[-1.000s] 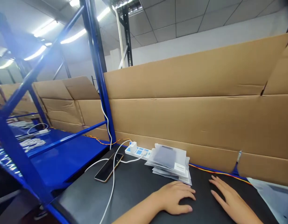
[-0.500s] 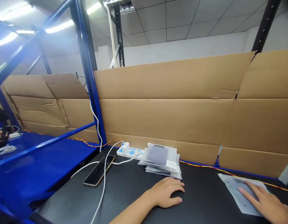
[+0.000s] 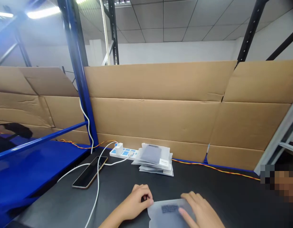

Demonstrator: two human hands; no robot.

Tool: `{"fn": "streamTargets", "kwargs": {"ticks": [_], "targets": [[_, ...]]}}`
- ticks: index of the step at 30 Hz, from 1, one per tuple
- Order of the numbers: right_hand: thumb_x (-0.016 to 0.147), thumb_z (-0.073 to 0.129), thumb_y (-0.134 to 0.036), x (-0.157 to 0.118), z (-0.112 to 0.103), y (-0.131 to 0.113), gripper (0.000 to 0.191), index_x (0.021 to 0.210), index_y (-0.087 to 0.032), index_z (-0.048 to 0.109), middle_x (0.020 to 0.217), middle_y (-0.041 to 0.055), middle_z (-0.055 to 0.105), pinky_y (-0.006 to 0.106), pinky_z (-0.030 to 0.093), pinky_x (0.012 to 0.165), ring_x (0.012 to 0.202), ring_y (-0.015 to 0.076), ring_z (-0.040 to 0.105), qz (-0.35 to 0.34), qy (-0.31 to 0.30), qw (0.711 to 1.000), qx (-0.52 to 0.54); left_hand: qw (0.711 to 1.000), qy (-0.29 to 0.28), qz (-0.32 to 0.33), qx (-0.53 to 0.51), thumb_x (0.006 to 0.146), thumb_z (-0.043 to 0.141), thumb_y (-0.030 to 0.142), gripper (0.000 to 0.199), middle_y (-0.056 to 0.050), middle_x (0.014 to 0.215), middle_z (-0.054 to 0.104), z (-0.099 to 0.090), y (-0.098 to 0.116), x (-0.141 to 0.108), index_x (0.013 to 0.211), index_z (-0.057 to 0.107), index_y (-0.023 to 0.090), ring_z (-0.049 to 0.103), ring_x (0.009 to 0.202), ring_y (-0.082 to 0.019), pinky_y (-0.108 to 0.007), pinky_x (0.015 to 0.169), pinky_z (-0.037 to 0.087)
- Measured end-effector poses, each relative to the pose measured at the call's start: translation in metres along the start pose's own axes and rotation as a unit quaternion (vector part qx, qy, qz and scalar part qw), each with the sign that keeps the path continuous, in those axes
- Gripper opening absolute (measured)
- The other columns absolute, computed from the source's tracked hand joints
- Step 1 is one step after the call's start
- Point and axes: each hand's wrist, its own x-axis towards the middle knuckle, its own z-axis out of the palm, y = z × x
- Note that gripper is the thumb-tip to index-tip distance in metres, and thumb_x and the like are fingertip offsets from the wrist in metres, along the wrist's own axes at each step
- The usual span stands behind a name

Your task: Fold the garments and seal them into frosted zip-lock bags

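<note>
A translucent flat bag (image 3: 168,215) with a dark printed patch lies on the black table at the bottom centre. My left hand (image 3: 138,202) has its fingers curled, with thumb and fingers pinching the bag's upper left corner. Over the bag's right part lies my right hand (image 3: 200,210), fingers spread, the index finger near the printed patch. Beyond my hands is a stack of similar translucent bags (image 3: 154,158), the top one holding something grey and bearing a white label.
A phone (image 3: 89,173) and a white cable (image 3: 97,193) lie at the left, beside a white power strip (image 3: 124,153). Cardboard panels (image 3: 156,117) stand behind the table (image 3: 222,193). A blue post (image 3: 81,79) rises at the left. Part of a person (image 3: 285,186) shows at the right edge.
The bag has come from the far right to the centre under my right hand. My left hand has closed on its corner. The view has turned right, and a person now shows at the right edge.
</note>
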Motion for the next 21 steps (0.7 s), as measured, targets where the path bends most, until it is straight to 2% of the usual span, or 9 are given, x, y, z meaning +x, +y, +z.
{"fn": "streamTargets", "kwargs": {"ticks": [3,5,9,12,17,21], "targets": [[0.095,0.046,-0.045,0.015,-0.038,-0.016,0.035,0.121,-0.029,0.063,0.121,0.0069,0.065,0.043,0.044,0.098,0.112,0.0298,0.058,-0.046,-0.015,0.995,0.084,1.000,-0.007,-0.013,-0.004,0.082,0.070,0.036,0.012,0.002,0.092,0.062,-0.004,-0.005,-0.011,0.087,0.069,0.026,0.052,0.096,-0.020,-0.029,0.089,0.036],[0.094,0.050,-0.037,0.028,-0.043,-0.033,0.027,0.116,-0.028,0.064,0.113,0.0043,0.066,0.036,0.044,0.094,0.105,0.0242,0.060,-0.097,-0.045,0.985,0.135,1.000,-0.004,-0.024,0.007,0.079,0.073,0.038,0.014,0.002,0.088,0.061,-0.004,-0.005,-0.013,0.083,0.069,0.025,0.051,0.095,-0.021,-0.029,0.088,0.036],[0.091,0.058,-0.036,0.055,-0.020,-0.071,0.021,0.106,-0.026,0.067,0.104,0.0022,0.069,0.027,0.044,0.087,0.097,0.0204,0.062,-0.172,-0.103,0.961,0.189,0.999,0.026,-0.016,-0.043,0.087,0.064,0.041,0.018,0.001,0.088,0.064,0.002,-0.004,-0.010,0.084,0.069,0.023,0.054,0.093,-0.020,-0.029,0.088,0.037],[0.092,0.058,-0.043,0.068,-0.002,-0.089,0.023,0.096,-0.024,0.069,0.095,0.0017,0.071,0.025,0.043,0.078,0.090,0.0195,0.064,-0.156,-0.091,0.966,0.182,0.997,0.049,-0.001,-0.067,0.092,0.058,0.045,0.025,0.000,0.091,0.065,0.004,-0.008,-0.008,0.087,0.069,0.023,0.056,0.091,-0.020,-0.029,0.088,0.039],[0.093,0.056,-0.043,0.072,0.001,-0.091,0.025,0.089,-0.025,0.072,0.089,0.0001,0.074,0.024,0.039,0.070,0.082,0.0178,0.065,-0.140,-0.062,0.975,0.159,0.996,0.063,0.003,-0.062,0.094,0.055,0.045,0.029,0.001,0.086,0.063,0.003,-0.010,-0.004,0.082,0.069,0.022,0.057,0.085,-0.018,-0.028,0.084,0.040],[0.091,0.056,-0.038,0.068,-0.011,-0.066,0.024,0.081,-0.023,0.072,0.079,-0.0011,0.072,0.024,0.037,0.065,0.072,0.0155,0.061,-0.115,-0.056,0.976,0.178,0.988,0.111,0.025,-0.102,0.095,0.054,0.039,0.028,0.001,0.081,0.056,-0.002,-0.010,-0.001,0.077,0.064,0.020,0.055,0.078,-0.017,-0.025,0.073,0.041]]}}
